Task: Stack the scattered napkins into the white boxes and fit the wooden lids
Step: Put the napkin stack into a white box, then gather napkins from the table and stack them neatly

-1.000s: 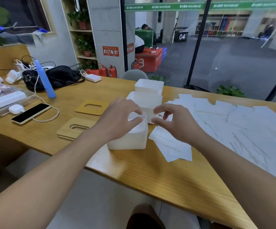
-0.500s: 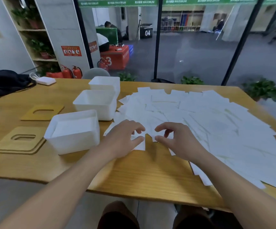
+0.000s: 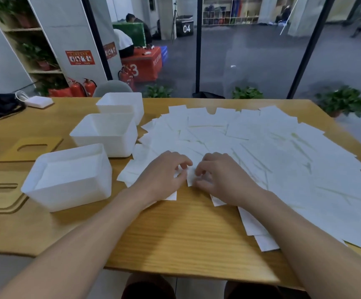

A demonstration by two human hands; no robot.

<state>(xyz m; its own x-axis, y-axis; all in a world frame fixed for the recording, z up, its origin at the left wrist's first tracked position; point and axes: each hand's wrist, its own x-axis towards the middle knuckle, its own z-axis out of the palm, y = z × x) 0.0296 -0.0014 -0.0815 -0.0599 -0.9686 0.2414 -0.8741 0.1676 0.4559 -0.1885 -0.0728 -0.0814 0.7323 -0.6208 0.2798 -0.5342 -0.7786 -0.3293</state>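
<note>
Two hands low at frame centre, side by side on the near edge of the napkins (image 3: 250, 152). Left hand (image 3: 164, 178) palm down, fingers curled, thumb and forefinger apparently nipping a sheet edge; right hand (image 3: 220, 180) likewise curled, fingertips on the same small patch of paper, almost touching the left. Hard to tell under the blur whether one sheet or several sit in the pinch.

Thin, limp, very light stock, judging by the look: likely to flop, crease and slide over the sheet beneath. Best taken at a free corner or edge, thumb under and finger over, then squared into a pile before lifting; a flat palm would probably only push sheets around.

Bare table (image 3: 186, 229) between the hands and the near edge, room enough for tapping a stack straight. Loose sheets at lower right overhanging toward the table edge, easy to sweep off with a forearm.

Left of the hands, nearest box (image 3: 67, 180) at centre left, seemingly holding a white layer already, just beside the paper spread. Further left, two lids (image 3: 0, 197) (image 3: 30, 147) with slot cut-outs, flat on the wood, well apart from the hands. Up and behind, middle box (image 3: 106, 134), then far box (image 3: 121, 106), in a row running to upper centre, the middle one touching the paper fringe.

Across centre and right, the paper blanketing most of the tabletop up to the far edge, overlapping at all angles. Beyond, glass and a hall.
</note>
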